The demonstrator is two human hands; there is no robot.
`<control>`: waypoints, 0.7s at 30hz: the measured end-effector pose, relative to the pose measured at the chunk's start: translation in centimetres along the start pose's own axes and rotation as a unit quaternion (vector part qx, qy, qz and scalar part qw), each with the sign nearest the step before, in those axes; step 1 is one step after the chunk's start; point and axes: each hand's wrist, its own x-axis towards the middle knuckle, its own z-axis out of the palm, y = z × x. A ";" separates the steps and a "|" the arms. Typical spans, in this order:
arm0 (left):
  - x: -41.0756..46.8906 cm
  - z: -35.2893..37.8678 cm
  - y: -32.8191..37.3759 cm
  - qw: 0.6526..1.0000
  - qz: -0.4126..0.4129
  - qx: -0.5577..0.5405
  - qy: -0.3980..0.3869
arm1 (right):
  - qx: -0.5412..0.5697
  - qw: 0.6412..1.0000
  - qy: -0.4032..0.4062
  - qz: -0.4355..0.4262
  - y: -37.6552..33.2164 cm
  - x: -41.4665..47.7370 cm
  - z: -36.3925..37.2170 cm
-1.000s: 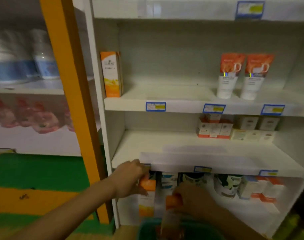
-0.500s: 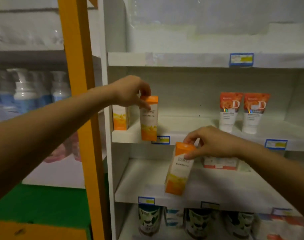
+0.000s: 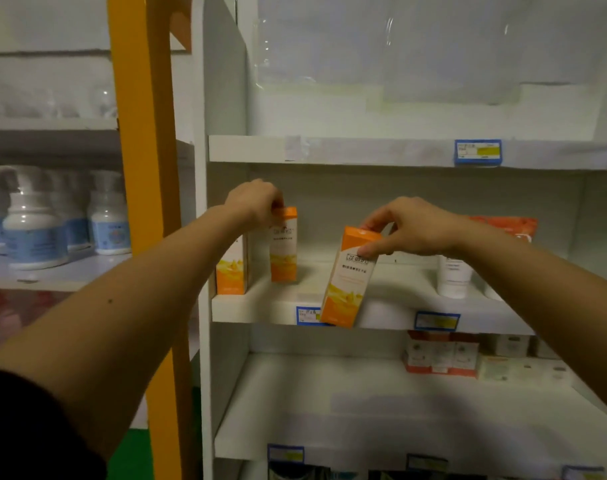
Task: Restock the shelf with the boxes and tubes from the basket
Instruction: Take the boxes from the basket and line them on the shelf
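My left hand [image 3: 257,202] grips the top of an orange-and-white box [image 3: 284,249] that stands upright on the white shelf [image 3: 260,306], just right of another box of the same kind [image 3: 231,271] at the shelf's left wall. My right hand [image 3: 412,230] pinches the top of a third orange-and-white box [image 3: 350,278], which hangs tilted in front of the shelf's front edge. Behind my right forearm stand white tubes with orange tops [image 3: 454,275], partly hidden. The basket is out of view.
An orange post [image 3: 139,168] runs down the left of the shelf unit. White bottles [image 3: 35,230] stand on the neighbouring shelf. Small boxes [image 3: 440,358] sit at the right of the shelf below. Blue price tags [image 3: 437,321] line the shelf edges.
Both hands rose from the basket with a box each. The left box went onto the shelf beside the first one. The right box came up to the shelf's front edge.
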 end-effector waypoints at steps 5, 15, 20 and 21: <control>1.1 1.2 -0.6 1.000 -0.021 -0.006 -0.021 | -0.004 1.000 0.030 -0.005 -0.5 2.3 -0.1; 1.9 3.5 -2.0 0.991 -0.001 0.130 -0.024 | 0.002 0.993 0.110 0.033 -0.3 7.7 2.8; 1.4 4.8 -1.7 0.991 -0.007 0.130 -0.021 | 0.013 0.989 0.133 0.068 0.1 9.8 5.0; 1.4 4.9 -1.7 0.991 -0.009 0.129 -0.021 | 0.013 0.988 0.136 0.073 0.2 10.1 5.2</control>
